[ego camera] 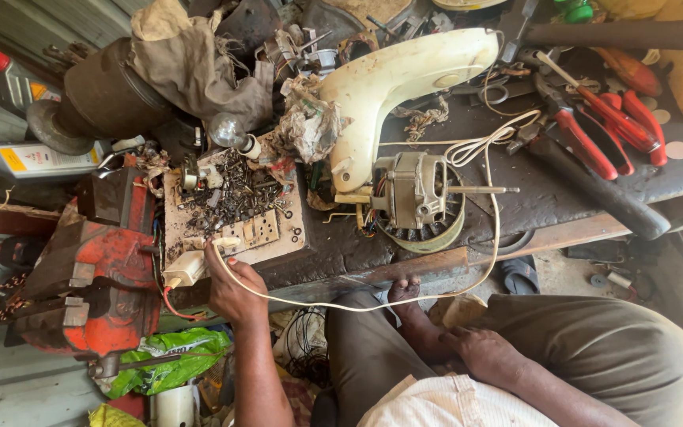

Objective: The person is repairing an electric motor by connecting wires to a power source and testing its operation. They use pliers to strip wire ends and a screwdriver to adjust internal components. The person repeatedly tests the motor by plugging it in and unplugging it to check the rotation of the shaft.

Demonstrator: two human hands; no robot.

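Left hand [231, 289] pinches the white cord [490, 237] at the plug [186, 267]; the cord runs rightward to the motor [413, 191]. Right hand [480, 348] rests empty on the knee.

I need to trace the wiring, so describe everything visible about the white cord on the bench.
The white cord is thin, plastic-sheathed and looks grubby. It runs from the plug end pinched in the left hand by the socket board, sags along the bench's front edge above the person's knee, then climbs right of the bare motor. Near the cream housing it bunches into loose loops. Its far end is hidden among the clutter.
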